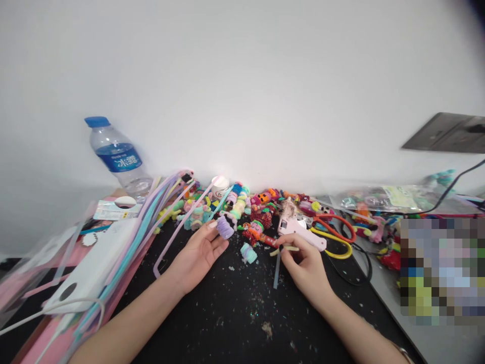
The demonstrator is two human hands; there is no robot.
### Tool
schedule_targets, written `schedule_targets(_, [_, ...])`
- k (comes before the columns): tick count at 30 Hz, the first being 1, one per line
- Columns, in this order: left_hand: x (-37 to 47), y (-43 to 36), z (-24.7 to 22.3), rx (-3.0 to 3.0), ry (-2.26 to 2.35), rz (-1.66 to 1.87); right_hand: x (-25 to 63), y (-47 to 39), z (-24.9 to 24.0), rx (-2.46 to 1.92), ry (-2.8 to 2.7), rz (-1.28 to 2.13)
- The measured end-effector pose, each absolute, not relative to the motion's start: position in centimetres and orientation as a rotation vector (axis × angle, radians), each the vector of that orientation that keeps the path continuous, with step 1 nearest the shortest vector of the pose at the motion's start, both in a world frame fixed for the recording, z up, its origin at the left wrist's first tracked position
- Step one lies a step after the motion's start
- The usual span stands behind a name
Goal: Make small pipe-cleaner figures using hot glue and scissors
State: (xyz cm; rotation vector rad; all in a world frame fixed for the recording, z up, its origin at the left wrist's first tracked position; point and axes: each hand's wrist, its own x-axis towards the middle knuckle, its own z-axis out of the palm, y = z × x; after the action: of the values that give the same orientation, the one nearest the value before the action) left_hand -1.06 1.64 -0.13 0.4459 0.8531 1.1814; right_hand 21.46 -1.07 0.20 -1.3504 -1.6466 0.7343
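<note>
My left hand (202,253) holds a purple coil of fuzzy pipe cleaner (225,228) between its thumb and fingers, with the palm turned up. My right hand (303,260) pinches a short, pale yellow strip (291,248) that looks like pipe cleaner. Just beyond the right fingers lies a pale pink glue gun (297,230), its tip crusted with brown residue. A translucent glue stick (278,273) shows below it, beside my right hand. On the black table surface between my hands rests a light blue and purple fuzzy coil (248,253).
Colourful pipe-cleaner figures (261,222) line the wall. At left, long pastel pipe cleaners (140,242) lie over white packaging, near a leaning water bottle (117,154). Orange-handled scissors (341,222) and yellow handles (337,253) lie right, near a black cable (366,275). Scraps dot the table (227,323).
</note>
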Motion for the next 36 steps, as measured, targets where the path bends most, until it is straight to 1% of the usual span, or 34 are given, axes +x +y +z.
schedule_targets(5, [-1.2, 1.7, -0.2, 0.338, 0.779, 1.171, 21.5, -1.0, 0.1, -1.359, -1.644, 0.734])
schedule_targets(8, [-1.2, 1.6, -0.2, 0.373, 0.806, 1.184, 21.4, -1.0, 0.1, -1.36, -1.648, 0.736])
schedule_targets(13, [-0.8, 1.1, -0.1, 0.79, 0.992, 1.204, 21.3, -1.0, 0.3, -1.36, -1.651, 0.734])
schedule_targets(20, [-0.9, 0.7, 0.2, 1.388, 1.226, 1.14, 21.4, -1.1, 0.2, -1.35, -1.66, 0.727])
schedule_targets(27, [-1.0, 0.8, 0.2, 1.546, 1.356, 1.102, 21.5, -1.1, 0.1, -1.352, -1.657, 0.735])
schedule_targets(36, [-0.9, 0.6, 0.2, 1.65, 1.372, 1.035, 21.4, -1.1, 0.2, -1.362, -1.651, 0.751])
